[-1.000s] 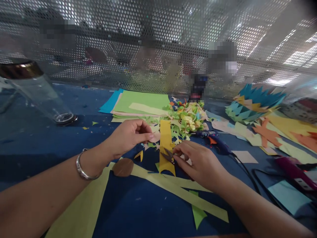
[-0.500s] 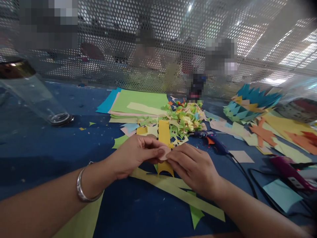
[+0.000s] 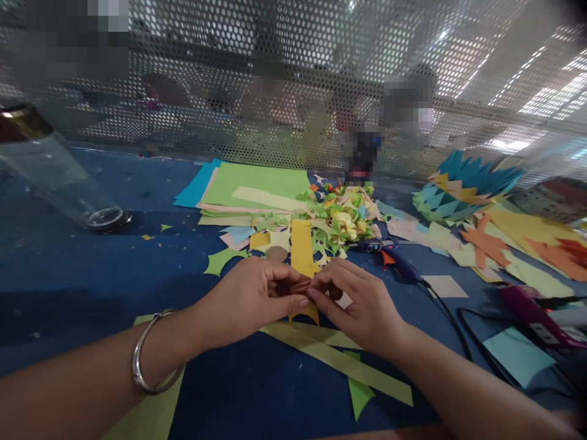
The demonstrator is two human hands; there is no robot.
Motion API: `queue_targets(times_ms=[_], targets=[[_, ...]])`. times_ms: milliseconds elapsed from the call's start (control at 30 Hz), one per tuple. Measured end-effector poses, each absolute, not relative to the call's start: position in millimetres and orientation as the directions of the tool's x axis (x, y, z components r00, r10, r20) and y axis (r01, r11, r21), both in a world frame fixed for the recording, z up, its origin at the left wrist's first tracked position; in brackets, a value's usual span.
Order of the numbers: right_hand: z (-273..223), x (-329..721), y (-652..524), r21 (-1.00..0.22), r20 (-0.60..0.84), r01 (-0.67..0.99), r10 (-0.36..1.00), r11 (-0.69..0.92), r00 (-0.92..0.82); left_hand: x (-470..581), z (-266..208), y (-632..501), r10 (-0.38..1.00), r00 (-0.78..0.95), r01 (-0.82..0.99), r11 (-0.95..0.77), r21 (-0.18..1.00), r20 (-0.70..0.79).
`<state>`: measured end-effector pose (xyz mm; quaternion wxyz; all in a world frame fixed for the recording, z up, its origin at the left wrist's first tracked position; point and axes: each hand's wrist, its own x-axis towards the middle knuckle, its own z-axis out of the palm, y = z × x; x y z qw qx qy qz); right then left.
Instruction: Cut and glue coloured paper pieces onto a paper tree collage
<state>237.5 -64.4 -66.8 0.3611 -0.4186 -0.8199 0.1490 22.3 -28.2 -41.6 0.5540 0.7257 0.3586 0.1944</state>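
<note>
A small pink paper piece (image 3: 301, 286), seen nearly edge-on, is pinched between both hands. My left hand (image 3: 250, 299), with a silver bangle on its wrist, is closed with thumb and fingertips on the paper's left side. My right hand (image 3: 360, 302) is closed too, its thumb and forefinger meeting at the paper's right end. Fingers cover much of it. Beneath the hands lies a yellow paper strip (image 3: 301, 244) with a scalloped lower end. A pale green strip (image 3: 339, 360) slants across the table nearer to me. A whitish bit shows under my right fingers.
Behind the hands are a heap of curled paper flowers (image 3: 346, 214) and stacked coloured sheets (image 3: 261, 180). A blue glue gun (image 3: 401, 264) with its cord and a purple power strip (image 3: 527, 315) lie right. A glass bottle (image 3: 68, 177) stands left, before a perforated metal screen (image 3: 206, 122).
The pink paper disc was seen face-on and now shows nearly edge-on between the fingers. My right fingers have curled in more. The view has shifted slightly.
</note>
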Motion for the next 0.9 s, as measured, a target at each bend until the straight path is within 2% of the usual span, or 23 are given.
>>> queue_targets(times_ms=[100, 433, 567, 633, 700, 800, 900], targets=[[-66.2, 237.0, -64.0, -0.562, 0.467, 0.579, 0.804, 0.591, -0.367, 21.2, -45.1, -28.9, 0.766, 0.636, 0.343, -0.177, 0.923, -0.09], [-64.5, 237.7, -64.0, -0.581, 0.435, 0.61, 0.839, 0.539, -0.327, 25.1, -45.6, -28.3, 0.759, 0.623, 0.237, 0.049, 0.97, -0.191], [-63.2, 237.8, -63.7, -0.588, 0.416, 0.592, 0.834, 0.551, -0.363, 24.4, -44.1, -29.0, 0.745, 0.637, 0.242, 0.052, 0.969, -0.199], [-63.1, 237.3, -63.5, -0.586, 0.417, 0.573, 0.819, 0.573, -0.393, 23.4, -42.6, -30.1, 0.744, 0.642, 0.278, -0.001, 0.96, -0.186], [-63.3, 236.6, -63.5, -0.583, 0.42, 0.556, 0.805, 0.593, -0.42, 22.4, -40.6, -31.7, 0.757, 0.638, 0.362, -0.136, 0.922, -0.139], [-63.8, 235.7, -64.0, -0.572, 0.418, 0.541, 0.787, 0.616, -0.454, 21.6, -38.0, -33.7, 0.77, 0.638, 0.482, -0.378, 0.79, -0.021], [-63.4, 235.3, -64.4, -0.569, 0.409, 0.536, 0.78, 0.624, -0.474, 21.2, -37.5, -34.1, 0.737, 0.672, 0.504, -0.52, 0.69, 0.064]])
